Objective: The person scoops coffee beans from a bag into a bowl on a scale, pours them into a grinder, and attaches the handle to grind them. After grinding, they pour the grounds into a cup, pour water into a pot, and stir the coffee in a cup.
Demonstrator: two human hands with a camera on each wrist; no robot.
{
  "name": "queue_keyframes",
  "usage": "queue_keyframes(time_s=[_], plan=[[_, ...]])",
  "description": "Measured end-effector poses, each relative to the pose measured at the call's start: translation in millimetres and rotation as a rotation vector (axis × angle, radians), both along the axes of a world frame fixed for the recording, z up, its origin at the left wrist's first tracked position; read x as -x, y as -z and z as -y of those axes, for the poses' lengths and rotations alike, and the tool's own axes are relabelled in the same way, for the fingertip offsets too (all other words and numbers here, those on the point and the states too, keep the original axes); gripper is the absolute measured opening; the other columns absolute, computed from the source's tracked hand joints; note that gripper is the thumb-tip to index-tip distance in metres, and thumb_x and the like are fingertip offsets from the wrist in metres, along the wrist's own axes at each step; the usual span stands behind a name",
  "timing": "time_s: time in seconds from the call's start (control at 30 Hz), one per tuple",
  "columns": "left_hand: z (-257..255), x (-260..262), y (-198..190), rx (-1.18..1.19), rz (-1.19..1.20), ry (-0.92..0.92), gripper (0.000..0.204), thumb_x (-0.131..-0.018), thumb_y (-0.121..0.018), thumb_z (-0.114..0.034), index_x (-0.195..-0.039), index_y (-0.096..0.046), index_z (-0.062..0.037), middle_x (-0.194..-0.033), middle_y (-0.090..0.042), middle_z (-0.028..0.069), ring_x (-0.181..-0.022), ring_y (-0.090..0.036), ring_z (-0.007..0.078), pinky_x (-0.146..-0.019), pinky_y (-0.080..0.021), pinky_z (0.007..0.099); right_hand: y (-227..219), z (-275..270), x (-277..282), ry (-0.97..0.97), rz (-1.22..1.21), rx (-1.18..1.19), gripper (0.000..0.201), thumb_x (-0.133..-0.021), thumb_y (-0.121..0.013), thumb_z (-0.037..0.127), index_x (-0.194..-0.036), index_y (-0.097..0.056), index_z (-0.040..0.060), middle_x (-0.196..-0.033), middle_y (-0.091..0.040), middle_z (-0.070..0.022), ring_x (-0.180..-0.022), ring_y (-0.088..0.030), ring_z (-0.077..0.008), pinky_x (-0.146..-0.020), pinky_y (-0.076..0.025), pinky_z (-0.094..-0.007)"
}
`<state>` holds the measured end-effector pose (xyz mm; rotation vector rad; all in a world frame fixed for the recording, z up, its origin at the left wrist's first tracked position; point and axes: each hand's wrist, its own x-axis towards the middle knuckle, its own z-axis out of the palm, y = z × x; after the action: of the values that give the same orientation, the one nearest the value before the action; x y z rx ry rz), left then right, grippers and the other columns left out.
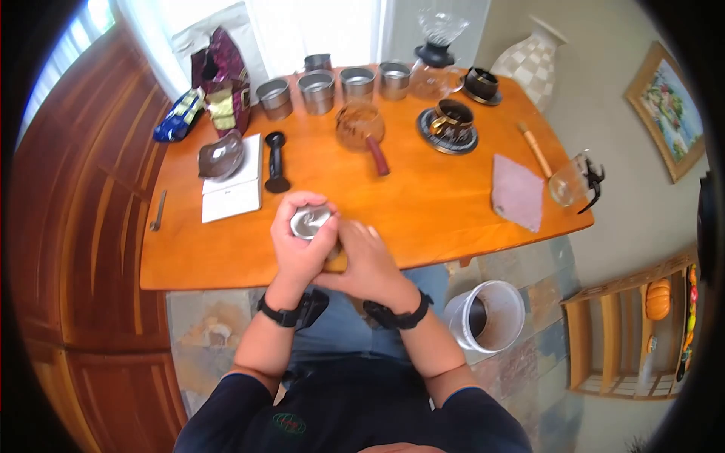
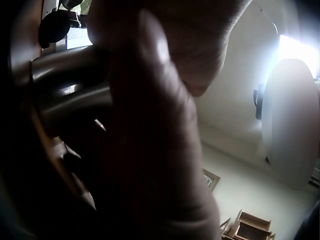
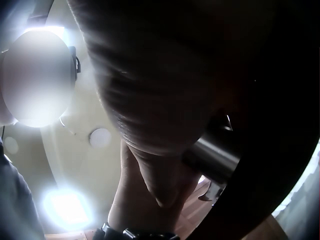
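Observation:
At the table's near edge, my left hand (image 1: 297, 245) grips a metal cylinder (image 1: 311, 221) with a round shiny silver top. Its thumb lies along the rim and its fingers curl round the far side. My right hand (image 1: 368, 260) wraps the lower part from the right, fingers pointing up and thumb reaching left underneath. Polished steel of the cylinder (image 2: 75, 80) shows beside dark, close fingers in the left wrist view. From the right wrist, a short stretch of the cylinder (image 3: 217, 152) appears past the palm; the rest is hidden by the hands.
Beyond the hands are a white scale (image 1: 230, 200) bearing a dark bowl (image 1: 220, 158), a black double-ended tool (image 1: 277, 162) and a red-handled pan (image 1: 359, 124). Several metal cups (image 1: 316, 92) line the back. Rightward lie a cup (image 1: 451, 121), pink cloth (image 1: 517, 192) and glass jug (image 1: 566, 185); a bucket (image 1: 502, 317) stands below.

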<state>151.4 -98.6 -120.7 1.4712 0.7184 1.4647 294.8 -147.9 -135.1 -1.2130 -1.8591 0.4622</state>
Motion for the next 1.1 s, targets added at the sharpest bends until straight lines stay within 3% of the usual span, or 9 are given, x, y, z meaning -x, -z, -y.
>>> queue_keyframes(time_s=[0.07, 0.13, 0.3, 0.4, 0.6, 0.67, 0.8, 0.87, 1.1], plan=[[1.6, 5.9, 4.0, 0.009, 0.012, -0.001, 0.031, -0.087, -0.069, 0.003, -0.116, -0.057, -0.0027, -0.100, -0.068, 0.0098, -0.094, -0.068, 0.0175, -0.086, -0.055, 0.0311, -6.2, -4.5, 7.1, -0.035, 0.045, 0.168, 0.083, -0.071, -0.090, 0.040, -0.134, -0.053, 0.0004, -0.118, -0.065, -0.0165, -0.110, -0.061, -0.0367, -0.096, -0.045, -0.0454], [-1.9, 13.0, 7.6, 0.065, 0.435, 0.126, 0.027, -0.092, -0.065, 0.000, -0.117, -0.055, -0.0031, -0.100, -0.066, 0.0116, -0.092, -0.067, 0.0216, -0.087, -0.056, 0.0361, 5.0, -8.7, 14.4, -0.040, -0.095, 0.056, 0.075, -0.071, -0.089, 0.035, -0.129, -0.056, 0.0023, -0.114, -0.066, -0.0158, -0.108, -0.062, -0.0361, -0.095, -0.045, -0.0454], [3.2, 27.2, 24.7, 0.246, 0.672, 0.139, 0.037, -0.095, -0.062, -0.009, -0.128, -0.047, -0.0059, -0.108, -0.060, 0.0139, -0.101, -0.064, 0.0288, -0.094, -0.054, 0.0460, 10.6, -8.0, 15.7, 0.006, -0.079, 0.032, 0.057, -0.070, -0.087, 0.030, -0.116, -0.064, 0.0072, -0.103, -0.068, -0.0141, -0.100, -0.064, -0.0359, -0.089, -0.047, -0.0448], [6.8, 28.0, 30.8, 0.102, 0.494, 0.213, 0.041, -0.095, -0.068, -0.020, -0.129, -0.048, -0.0098, -0.114, -0.059, 0.0131, -0.107, -0.061, 0.0299, -0.100, -0.049, 0.0481, 8.4, -7.9, 14.9, 0.017, -0.110, 0.050, 0.049, -0.070, -0.086, 0.028, -0.109, -0.066, 0.0069, -0.099, -0.069, -0.0152, -0.096, -0.065, -0.0373, -0.084, -0.050, -0.0458], [-1.5, 25.9, 15.8, 0.020, 0.339, 0.353, 0.052, -0.082, -0.084, -0.016, -0.120, -0.050, -0.0072, -0.113, -0.065, 0.0163, -0.122, -0.062, 0.0381, -0.109, -0.046, 0.0547, 1.0, -8.0, 14.9, -0.002, -0.186, 0.170, 0.058, -0.069, -0.087, 0.027, -0.119, -0.065, 0.0079, -0.106, -0.071, -0.0154, -0.098, -0.069, -0.0376, -0.083, -0.055, -0.0445], [-6.3, 23.1, 5.0, -0.073, 0.210, 0.383, 0.046, -0.082, -0.083, -0.014, -0.114, -0.050, -0.0071, -0.107, -0.067, 0.0148, -0.116, -0.064, 0.0353, -0.108, -0.047, 0.0550, -2.0, -7.3, 13.8, -0.014, -0.159, 0.255, 0.065, -0.067, -0.087, 0.025, -0.125, -0.063, 0.0083, -0.109, -0.072, -0.0145, -0.100, -0.070, -0.0361, -0.084, -0.056, -0.0425], [-3.4, 19.7, 3.0, -0.045, 0.192, 0.485, 0.042, -0.083, -0.081, -0.010, -0.110, -0.049, -0.0070, -0.100, -0.067, 0.0135, -0.106, -0.067, 0.0312, -0.106, -0.048, 0.0547, 0.8, -5.8, 14.1, -0.008, -0.233, 0.169, 0.057, -0.068, -0.088, 0.032, -0.116, -0.066, 0.0101, -0.105, -0.073, -0.0130, -0.098, -0.070, -0.0350, -0.082, -0.056, -0.0423], [0.0, 16.6, 2.5, -0.076, 0.195, 0.462, 0.040, -0.083, -0.079, -0.007, -0.109, -0.049, -0.0068, -0.094, -0.066, 0.0117, -0.093, -0.067, 0.0254, -0.097, -0.053, 0.0510, 3.5, -7.2, 12.5, -0.015, -0.228, 0.169, 0.054, -0.068, -0.089, 0.037, -0.111, -0.068, 0.0119, -0.102, -0.073, -0.0129, -0.096, -0.070, -0.0350, -0.080, -0.056, -0.0426], [5.1, 8.9, 6.4, -0.117, 0.266, 0.409, 0.039, -0.084, -0.077, -0.005, -0.110, -0.048, -0.0062, -0.089, -0.061, 0.0105, -0.084, -0.062, 0.0220, -0.081, -0.054, 0.0427, 3.5, -7.5, 18.1, 0.011, -0.277, 0.107, 0.039, -0.069, -0.085, 0.035, -0.097, -0.069, 0.0113, -0.088, -0.072, -0.0130, -0.083, -0.070, -0.0379, -0.075, -0.055, -0.0432]])
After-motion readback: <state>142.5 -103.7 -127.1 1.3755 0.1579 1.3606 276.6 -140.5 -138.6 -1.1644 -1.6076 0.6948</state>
